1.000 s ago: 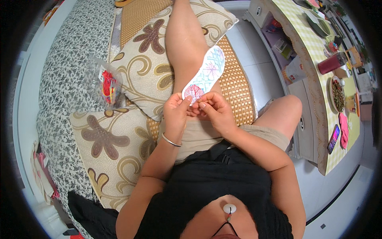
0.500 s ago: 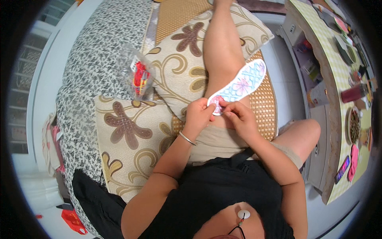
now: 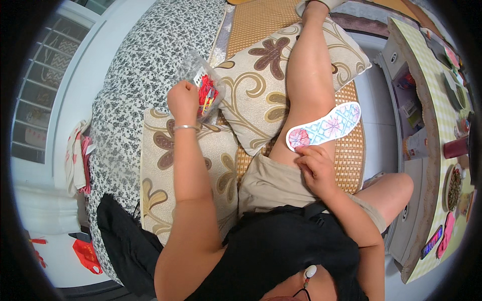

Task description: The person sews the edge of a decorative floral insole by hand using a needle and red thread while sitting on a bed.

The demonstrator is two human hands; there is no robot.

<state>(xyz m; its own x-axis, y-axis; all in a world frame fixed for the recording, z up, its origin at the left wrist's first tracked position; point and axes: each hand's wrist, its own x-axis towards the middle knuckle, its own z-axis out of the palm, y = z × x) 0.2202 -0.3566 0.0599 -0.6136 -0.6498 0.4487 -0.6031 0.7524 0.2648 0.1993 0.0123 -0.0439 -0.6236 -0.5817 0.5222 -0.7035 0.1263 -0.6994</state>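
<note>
A white insole (image 3: 325, 128) with blue and pink stitched patterns and a dense red patch at its near end lies across my thigh. My right hand (image 3: 316, 169) is closed at that end, its thumb and fingers pinching the edge by the red patch. Raised out to the left, my left hand (image 3: 183, 102) is closed in a pinch; what it holds, if anything, is too fine to make out. Just to the right of it, a clear plastic bag (image 3: 219, 83) with red thread (image 3: 207, 89) and yellow strands inside rests on the patterned cushions.
Flowered cushions (image 3: 273, 130) lie on a woven mat (image 3: 346, 163) beside black-and-white bedding (image 3: 130, 85). At the right, a table with a checked cloth (image 3: 424, 85) bears a phone (image 3: 432, 242), a plate of small brown pieces (image 3: 453, 193) and a red drink container (image 3: 456, 148).
My left hand has left the insole and swung out left and up, near the bag. My right hand stays at the insole's near end. The whole view has shifted slightly.
</note>
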